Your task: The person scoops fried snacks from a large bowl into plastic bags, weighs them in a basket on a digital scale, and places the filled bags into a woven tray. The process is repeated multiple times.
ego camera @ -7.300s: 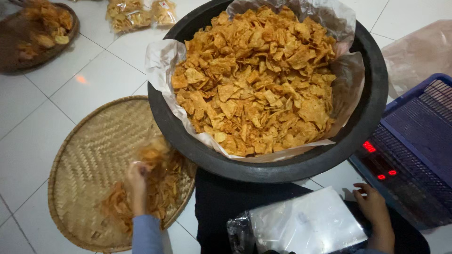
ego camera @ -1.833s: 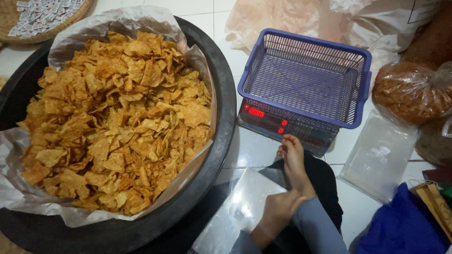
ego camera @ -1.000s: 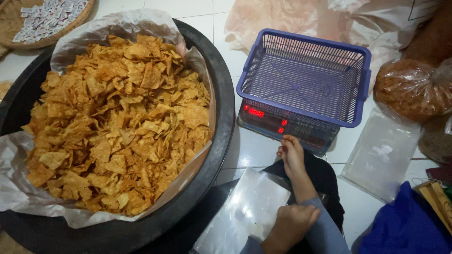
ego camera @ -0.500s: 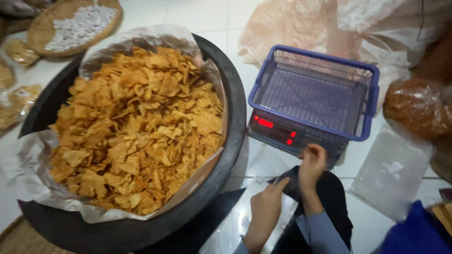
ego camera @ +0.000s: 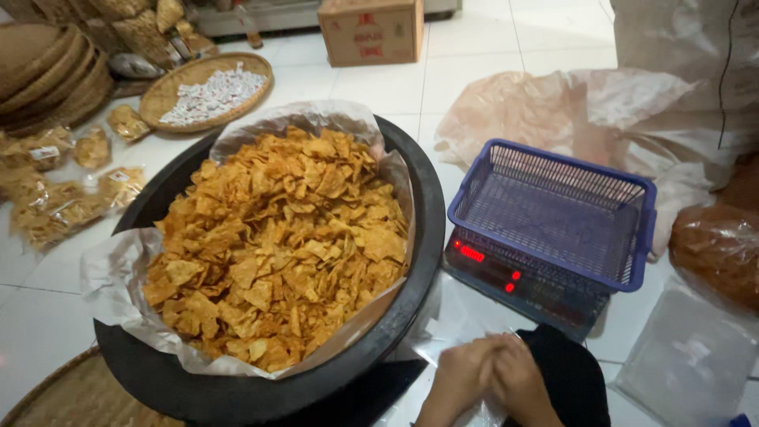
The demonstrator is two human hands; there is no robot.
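At the bottom edge of the view, the person's 2 hands are meeting over a clear plastic bag (ego camera: 455, 332) that is lying on the white tiled floor (ego camera: 474, 71) in front of their dark-clothed lap. The left hand (ego camera: 457, 378) and the right hand (ego camera: 518, 375) are pressing close against each other, fingers curled inward and touching the bag's upper edge; whether the fingertips are actually pinching the film is not clear, since they are hiding the spot. The bag is sitting between the big black basin (ego camera: 419, 237) on the left and the digital scale (ego camera: 514, 281) just ahead on the right, and it is touching neither hand's wrist. The basin is lined with thin plastic sheeting (ego camera: 111, 273) and is holding a heaped mound of golden-brown chips (ego camera: 277, 237). A blue plastic basket (ego camera: 553, 209) is resting on top of the scale, whose red display is glowing. Beyond the scale, a crumpled translucent sack (ego camera: 553, 103) is spreading over the floor, and a filled bag of brown snacks (ego camera: 715, 253) is lying at the right edge. Far left, small packed chip bags (ego camera: 55, 205) are lying near a woven tray of white packets (ego camera: 207, 91), and a cardboard box (ego camera: 370, 30) is standing at the top.
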